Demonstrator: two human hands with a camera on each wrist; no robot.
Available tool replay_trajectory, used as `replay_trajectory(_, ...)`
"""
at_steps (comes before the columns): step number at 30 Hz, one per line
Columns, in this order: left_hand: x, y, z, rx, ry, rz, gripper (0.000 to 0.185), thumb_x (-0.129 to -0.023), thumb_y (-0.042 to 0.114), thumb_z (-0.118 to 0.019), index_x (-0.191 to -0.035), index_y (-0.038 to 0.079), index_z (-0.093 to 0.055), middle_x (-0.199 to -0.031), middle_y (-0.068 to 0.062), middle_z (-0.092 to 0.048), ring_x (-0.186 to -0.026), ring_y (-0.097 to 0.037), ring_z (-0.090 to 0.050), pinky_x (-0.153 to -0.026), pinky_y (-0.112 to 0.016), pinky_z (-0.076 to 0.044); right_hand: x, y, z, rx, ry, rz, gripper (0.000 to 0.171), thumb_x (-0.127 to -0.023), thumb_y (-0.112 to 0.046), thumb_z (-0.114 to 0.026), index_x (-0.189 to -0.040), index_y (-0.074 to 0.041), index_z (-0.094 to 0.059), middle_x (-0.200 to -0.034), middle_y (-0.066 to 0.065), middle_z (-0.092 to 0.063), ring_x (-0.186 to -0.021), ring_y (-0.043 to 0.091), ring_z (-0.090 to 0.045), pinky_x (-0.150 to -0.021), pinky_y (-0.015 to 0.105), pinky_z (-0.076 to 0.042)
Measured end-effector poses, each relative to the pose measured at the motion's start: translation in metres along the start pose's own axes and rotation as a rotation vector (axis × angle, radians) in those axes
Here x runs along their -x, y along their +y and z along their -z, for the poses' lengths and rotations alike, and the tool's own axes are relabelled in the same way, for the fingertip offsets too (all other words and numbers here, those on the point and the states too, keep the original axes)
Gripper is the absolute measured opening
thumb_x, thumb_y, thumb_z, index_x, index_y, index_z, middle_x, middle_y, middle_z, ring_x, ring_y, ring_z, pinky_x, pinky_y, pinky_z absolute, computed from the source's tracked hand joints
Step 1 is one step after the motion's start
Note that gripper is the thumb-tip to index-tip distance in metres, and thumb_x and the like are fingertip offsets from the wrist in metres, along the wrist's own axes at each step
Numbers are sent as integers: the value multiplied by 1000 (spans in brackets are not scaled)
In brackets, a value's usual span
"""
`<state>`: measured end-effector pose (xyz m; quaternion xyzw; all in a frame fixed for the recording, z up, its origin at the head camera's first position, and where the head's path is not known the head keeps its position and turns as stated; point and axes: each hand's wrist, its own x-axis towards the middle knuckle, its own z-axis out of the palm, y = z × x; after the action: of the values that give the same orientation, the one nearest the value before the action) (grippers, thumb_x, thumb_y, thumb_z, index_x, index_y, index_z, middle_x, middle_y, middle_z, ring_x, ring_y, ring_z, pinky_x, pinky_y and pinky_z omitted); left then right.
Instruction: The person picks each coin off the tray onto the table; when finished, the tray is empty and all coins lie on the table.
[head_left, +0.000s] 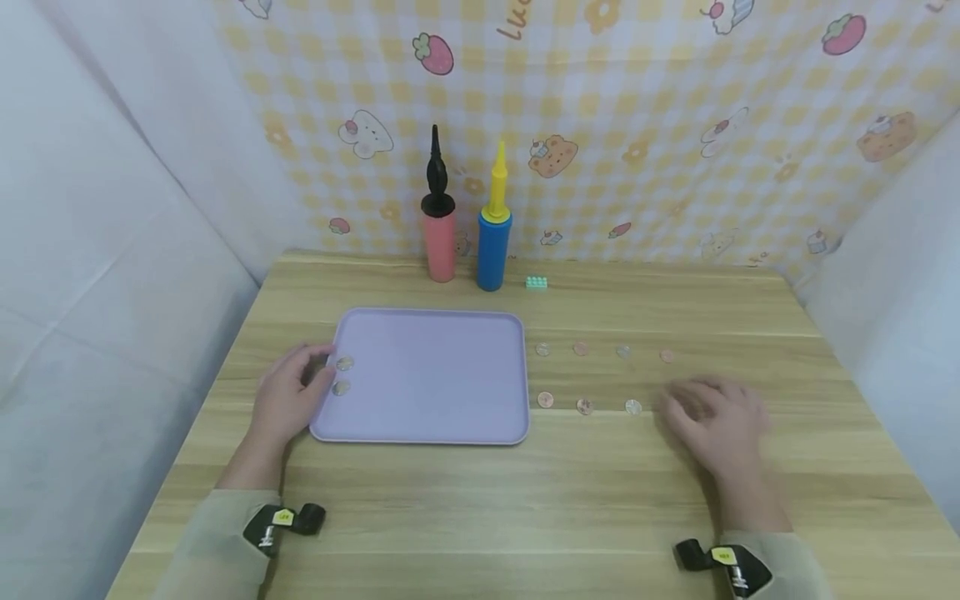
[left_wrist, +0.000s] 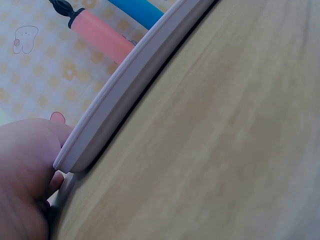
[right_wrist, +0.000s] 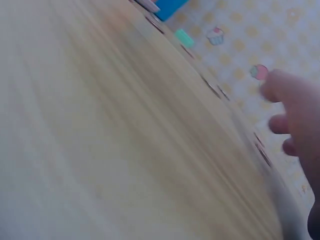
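Note:
A lilac tray [head_left: 435,417] lies on the wooden table, with two coins [head_left: 343,364] near its left rim. My left hand [head_left: 321,368] holds that left rim, thumb on top. In the left wrist view the tray's rim [left_wrist: 130,85] runs against my palm [left_wrist: 25,170]. Several more coins [head_left: 584,406] lie in two rows to the right of the tray. My right hand [head_left: 678,404] is blurred, palm down, low over the table at the right end of the near row. Its fingers [right_wrist: 280,85] are loosely spread and hold nothing that I can see.
A pink pump with a black top [head_left: 438,227] and a blue pump with a yellow top [head_left: 493,243] stand at the back. A small green brick [head_left: 536,282] lies beside them. Checked cloth walls close the table in on three sides.

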<state>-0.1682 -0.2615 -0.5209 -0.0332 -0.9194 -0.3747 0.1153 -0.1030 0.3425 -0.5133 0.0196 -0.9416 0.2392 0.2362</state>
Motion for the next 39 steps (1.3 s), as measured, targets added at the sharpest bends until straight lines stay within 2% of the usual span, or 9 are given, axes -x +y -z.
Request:
replay_trajectory(2, 0, 0, -1, -1, 1, -5, 32, -102, 16, -68, -132, 5, -70, -142, -26, -64, -140, -54, -49, -116, -72, -32, -2, -4, -4, -33, 102, 14, 27, -86, -29, -79, -98, -6, -82, -109, 21, -74, -108, 47, -57, -99, 61, -30)
replay_trajectory(6, 0, 0, -2, -1, 1, -4, 32, -102, 17, -68, -133, 6, -71, -135, -22, -68, -127, -47, -59, -107, -65, -43, -3, -8, -11, -65, 223, 34, 22, -86, -25, -78, -91, -3, -81, -101, 22, -75, -102, 49, -56, -96, 58, -31)
replay_trajectory(10, 1, 0, -2, -2, 9, 0, 32, -103, 17, -66, -133, 7, -71, -126, -18, -70, -109, -37, -62, -93, -55, -45, -6, -12, -16, -89, 262, 67, 20, -85, -22, -77, -89, -3, -80, -98, 23, -76, -100, 48, -59, -94, 56, -34)
replay_trajectory(19, 1, -1, 0, 9, 12, -8, 32, -102, 15, -66, -133, 7, -71, -131, -19, -70, -110, -37, -63, -94, -54, -45, -16, -38, -47, -127, 299, 286, 26, -83, -28, -74, -85, -2, -80, -88, 19, -75, -87, 47, -62, -83, 59, -40)
replay_trajectory(22, 1, 0, 0, 14, 15, -14, 33, -102, 15, -66, -133, 6, -70, -132, -20, -70, -113, -39, -64, -95, -57, -46, -19, -52, -57, -137, 313, 328, 23, -83, -26, -75, -84, -4, -80, -86, 16, -74, -85, 45, -62, -80, 58, -40)
replay_trajectory(28, 1, -4, -1, 26, -2, 7, 42, -103, 17, -66, -142, 2, -62, -138, -24, -67, -133, -50, -55, -111, -70, -36, -24, -87, -81, -187, 307, 409, 18, -80, -23, -75, -84, -6, -80, -87, 13, -75, -83, 41, -63, -78, 56, -41)
replay_trajectory(34, 1, -5, 0, 25, -16, 26, 45, -104, 18, -64, -145, 2, -59, -139, -25, -66, -139, -53, -48, -118, -73, -24, -23, -128, -101, -241, 191, 435, 14, -83, -24, -76, -83, -12, -82, -91, 6, -75, -92, 34, -61, -86, 55, -42)
replay_trajectory(39, -1, -3, 0, 20, -19, 20, 44, -104, 18, -63, -145, 2, -59, -140, -24, -66, -140, -53, -47, -119, -72, -23, -20, -162, -115, -213, 113, 455, 13, -85, -27, -78, -83, -16, -84, -96, 3, -75, -102, 30, -62, -90, 55, -41)
